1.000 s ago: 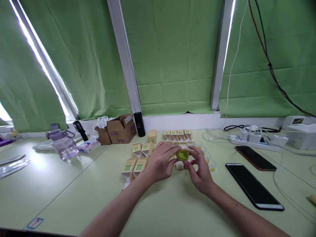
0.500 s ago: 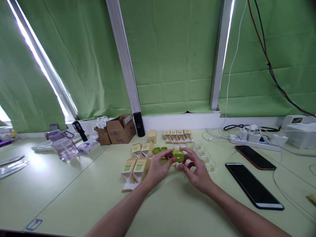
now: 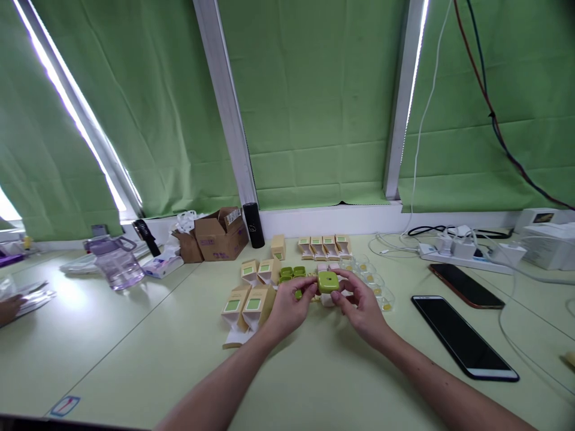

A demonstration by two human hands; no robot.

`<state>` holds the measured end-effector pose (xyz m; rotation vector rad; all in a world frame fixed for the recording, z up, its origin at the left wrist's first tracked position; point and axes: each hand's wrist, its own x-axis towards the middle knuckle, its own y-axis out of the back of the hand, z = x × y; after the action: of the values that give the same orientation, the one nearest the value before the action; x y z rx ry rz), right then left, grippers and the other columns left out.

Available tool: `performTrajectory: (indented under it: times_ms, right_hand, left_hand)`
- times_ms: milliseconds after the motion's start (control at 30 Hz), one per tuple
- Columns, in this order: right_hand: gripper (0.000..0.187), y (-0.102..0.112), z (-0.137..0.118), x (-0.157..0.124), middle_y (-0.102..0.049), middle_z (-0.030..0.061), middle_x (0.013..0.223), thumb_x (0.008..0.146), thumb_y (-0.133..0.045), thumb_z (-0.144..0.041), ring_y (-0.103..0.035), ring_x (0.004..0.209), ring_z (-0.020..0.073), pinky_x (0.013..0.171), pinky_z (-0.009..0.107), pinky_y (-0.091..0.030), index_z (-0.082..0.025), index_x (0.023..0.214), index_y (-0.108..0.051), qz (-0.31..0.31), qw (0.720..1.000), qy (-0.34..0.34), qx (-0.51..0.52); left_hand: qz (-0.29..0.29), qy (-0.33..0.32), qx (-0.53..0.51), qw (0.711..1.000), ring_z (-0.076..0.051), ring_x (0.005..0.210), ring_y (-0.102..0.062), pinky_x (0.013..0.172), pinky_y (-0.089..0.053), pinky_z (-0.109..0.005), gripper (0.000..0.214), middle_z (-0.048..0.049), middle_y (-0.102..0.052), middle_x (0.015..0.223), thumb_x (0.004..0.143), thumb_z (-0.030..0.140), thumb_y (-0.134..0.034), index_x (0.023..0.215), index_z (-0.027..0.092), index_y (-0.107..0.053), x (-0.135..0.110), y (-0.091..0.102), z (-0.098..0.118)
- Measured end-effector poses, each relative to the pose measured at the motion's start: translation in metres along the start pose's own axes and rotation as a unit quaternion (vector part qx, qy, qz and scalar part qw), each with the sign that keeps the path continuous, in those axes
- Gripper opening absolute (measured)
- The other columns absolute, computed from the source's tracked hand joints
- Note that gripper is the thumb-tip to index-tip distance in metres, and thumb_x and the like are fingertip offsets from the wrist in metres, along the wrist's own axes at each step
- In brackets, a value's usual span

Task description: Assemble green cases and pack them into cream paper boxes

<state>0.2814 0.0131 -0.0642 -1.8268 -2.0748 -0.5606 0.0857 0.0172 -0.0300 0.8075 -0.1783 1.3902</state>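
Note:
Between my two hands a small glossy green case (image 3: pixel 328 281) with rounded corners and a dark mark on its face is held above the table. My left hand (image 3: pixel 291 304) pinches its left side, and the fingers of my right hand (image 3: pixel 363 308) grip its right side. Beyond my left hand lie several similar green pieces (image 3: pixel 293 272), partly hidden by my fingers. Clear plastic domes with yellow centres (image 3: pixel 378 286) stand in rows past my right hand. Left of my hands are open tan cartons (image 3: pixel 256 304) with green labels.
More tan cartons (image 3: pixel 324 246) stand at the back. Two phones (image 3: pixel 462 335) and a power strip (image 3: pixel 467 257) with cables lie to the right. On the left are a brown box (image 3: pixel 221 239), a black cylinder (image 3: pixel 254 226) and a purple jug (image 3: pixel 114 263). Another person's hand (image 3: pixel 9 308) shows at the left edge.
The green case has been turned, so its flat marked face now shows. My right fingers have shifted on it. Another person's hand has appeared at the left edge.

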Motion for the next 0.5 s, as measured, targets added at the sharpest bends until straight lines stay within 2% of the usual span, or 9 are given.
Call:
performTrajectory:
  times_ms: [200,367,433,500]
  right_hand:
    - [0.044,0.0006,0.0016,-0.0011,-0.063,0.0048,0.103,0.099,-0.063,-0.047,-0.061,0.082,0.0175,0.061,0.026,-0.052,-0.029,0.138,-0.055,-0.022,0.999,0.001,0.034]
    - [0.044,-0.0003,0.0028,-0.0013,-0.065,0.0092,0.116,0.098,-0.064,-0.049,-0.064,0.092,0.0221,0.065,0.03,-0.057,-0.029,0.136,-0.056,-0.034,0.995,-0.007,0.091]
    - [0.043,-0.0008,0.0033,-0.0009,-0.066,0.0104,0.118,0.097,-0.065,-0.05,-0.065,0.093,0.0225,0.066,0.031,-0.057,-0.028,0.134,-0.058,-0.036,0.994,-0.013,0.104]
    - [0.043,-0.0015,0.0038,-0.0003,-0.066,0.0099,0.117,0.096,-0.067,-0.05,-0.065,0.09,0.0216,0.065,0.03,-0.056,-0.027,0.131,-0.06,-0.035,0.994,-0.018,0.104]
  left_hand:
    - [-0.015,-0.031,0.034,0.999,-0.02,0.083,-0.074,0.074,-0.058,-0.03,0.018,-0.0076,-0.082,0.096,0.094,0.021,-0.064,0.101,0.019,-0.08,0.0013,0.0046,0.0038]
    - [-0.037,-0.096,0.113,0.988,-0.02,0.082,-0.069,0.077,-0.053,-0.033,0.01,-0.0052,-0.078,0.089,0.094,0.016,-0.067,0.094,0.02,-0.076,0.0001,0.0084,0.001]
    - [-0.027,-0.126,0.148,0.981,-0.022,0.086,-0.067,0.08,-0.053,-0.035,0.007,-0.0059,-0.075,0.091,0.092,0.016,-0.069,0.097,0.02,-0.072,-0.001,0.0093,-0.0013]
    - [-0.006,-0.15,0.175,0.973,-0.024,0.093,-0.066,0.083,-0.054,-0.037,0.015,-0.0073,-0.071,0.097,0.09,0.015,-0.072,0.103,0.02,-0.067,-0.0018,0.0101,-0.0023]
